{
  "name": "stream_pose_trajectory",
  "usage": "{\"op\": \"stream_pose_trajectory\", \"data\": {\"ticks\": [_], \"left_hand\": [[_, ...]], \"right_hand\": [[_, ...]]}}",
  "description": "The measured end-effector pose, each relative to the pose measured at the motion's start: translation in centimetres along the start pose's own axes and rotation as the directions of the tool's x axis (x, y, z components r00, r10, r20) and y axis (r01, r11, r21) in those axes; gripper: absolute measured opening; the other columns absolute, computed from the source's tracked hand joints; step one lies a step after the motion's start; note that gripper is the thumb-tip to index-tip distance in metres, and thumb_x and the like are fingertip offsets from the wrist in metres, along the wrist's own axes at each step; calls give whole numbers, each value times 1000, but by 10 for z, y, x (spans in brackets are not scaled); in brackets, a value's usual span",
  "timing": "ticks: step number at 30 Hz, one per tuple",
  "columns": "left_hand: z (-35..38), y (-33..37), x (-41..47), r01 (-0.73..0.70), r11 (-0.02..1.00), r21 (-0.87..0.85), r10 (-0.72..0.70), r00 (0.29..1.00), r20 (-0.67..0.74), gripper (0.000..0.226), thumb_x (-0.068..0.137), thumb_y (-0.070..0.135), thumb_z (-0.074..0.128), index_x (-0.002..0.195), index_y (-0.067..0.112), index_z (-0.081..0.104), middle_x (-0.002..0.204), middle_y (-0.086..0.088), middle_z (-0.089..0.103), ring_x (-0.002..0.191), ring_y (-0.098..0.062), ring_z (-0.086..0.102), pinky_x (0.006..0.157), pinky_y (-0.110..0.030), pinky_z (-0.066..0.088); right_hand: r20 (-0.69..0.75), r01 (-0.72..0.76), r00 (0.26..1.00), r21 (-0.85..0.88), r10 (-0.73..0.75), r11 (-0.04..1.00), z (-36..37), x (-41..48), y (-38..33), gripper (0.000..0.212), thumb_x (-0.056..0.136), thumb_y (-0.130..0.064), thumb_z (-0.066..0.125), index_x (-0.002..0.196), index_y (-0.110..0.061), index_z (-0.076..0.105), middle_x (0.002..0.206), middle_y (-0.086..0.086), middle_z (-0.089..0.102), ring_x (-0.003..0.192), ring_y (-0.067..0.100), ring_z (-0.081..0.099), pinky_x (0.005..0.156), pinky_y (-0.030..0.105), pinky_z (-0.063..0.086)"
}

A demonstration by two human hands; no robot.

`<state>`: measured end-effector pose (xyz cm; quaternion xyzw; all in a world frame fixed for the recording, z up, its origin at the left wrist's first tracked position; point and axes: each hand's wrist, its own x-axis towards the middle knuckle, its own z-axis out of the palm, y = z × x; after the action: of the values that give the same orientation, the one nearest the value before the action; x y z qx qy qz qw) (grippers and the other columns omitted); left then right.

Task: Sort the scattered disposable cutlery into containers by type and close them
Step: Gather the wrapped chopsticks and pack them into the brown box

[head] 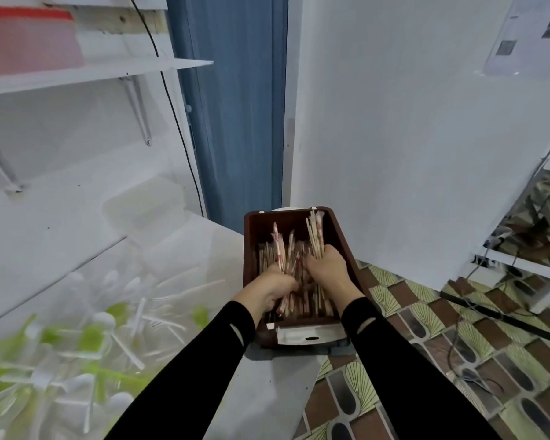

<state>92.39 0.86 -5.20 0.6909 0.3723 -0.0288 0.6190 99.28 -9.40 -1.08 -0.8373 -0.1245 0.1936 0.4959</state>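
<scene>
A dark brown box (251, 236) stands at the right end of the white table and holds many wrapped wooden chopsticks (299, 258). Both hands are inside it. My left hand (273, 285) grips a bundle of chopsticks that points up and away. My right hand (326, 265) grips another bundle whose ends rise toward the box's far wall. White plastic spoons and forks (140, 306) and green ones (89, 341) lie scattered on the table to the left.
Clear plastic containers (146, 208) stand at the back of the white table (267, 392), below wall shelves (92, 71). The box overhangs the table's right edge. A patterned tile floor (426, 344) and a white rack with cables (521, 242) lie to the right.
</scene>
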Motion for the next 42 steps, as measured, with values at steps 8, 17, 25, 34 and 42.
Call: {"op": "stream_pose_trajectory", "data": {"ticks": [8, 17, 25, 34, 42], "left_hand": [[-1, 27, -41, -29, 998, 50, 36, 987, -155, 107, 92, 8, 60, 149, 23, -29, 157, -9, 25, 138, -28, 37, 106, -29, 33], [1, 23, -42, -211, 960, 183, 244, 953, -178, 106, 86, -11, 57, 153, 32, -12, 161, -6, 14, 143, -22, 29, 101, -21, 27], [1, 25, -46, -192, 952, 237, 239, 952, -190, 96, 89, -8, 51, 155, 30, -6, 156, -14, 23, 135, -30, 40, 110, -38, 37], [2, 26, -46, -280, 926, 255, 340, 911, -234, 84, 89, -9, 51, 154, 25, 12, 158, -12, 15, 143, -27, 27, 114, -32, 26], [8, 19, -36, -126, 884, 451, 223, 960, -168, 46, 101, 20, 45, 146, 24, 37, 163, -12, 2, 147, -36, 14, 117, -34, 19]], "right_hand": [[28, 90, 996, -104, -87, 991, -8, -10, -2, 61, 90, -7, 63, 144, -6, 34, 128, 13, 56, 101, 19, 54, 77, 22, 40], [34, 112, 993, -136, -109, 984, -4, -5, 3, 45, 90, -8, 62, 132, -7, 44, 121, 14, 60, 94, 21, 57, 74, 26, 44], [17, 140, 990, -228, -140, 964, 0, -2, 4, 27, 95, -16, 56, 122, -9, 55, 117, 13, 63, 99, 25, 60, 77, 30, 49], [63, 187, 982, -285, -177, 940, 4, 4, 5, 19, 94, -8, 56, 111, -11, 64, 113, 10, 63, 92, 16, 57, 72, 24, 44], [208, 212, 971, -493, -122, 844, 11, 8, 13, 18, 89, -14, 57, 100, -11, 71, 112, 16, 65, 109, 30, 61, 91, 32, 51]]}}
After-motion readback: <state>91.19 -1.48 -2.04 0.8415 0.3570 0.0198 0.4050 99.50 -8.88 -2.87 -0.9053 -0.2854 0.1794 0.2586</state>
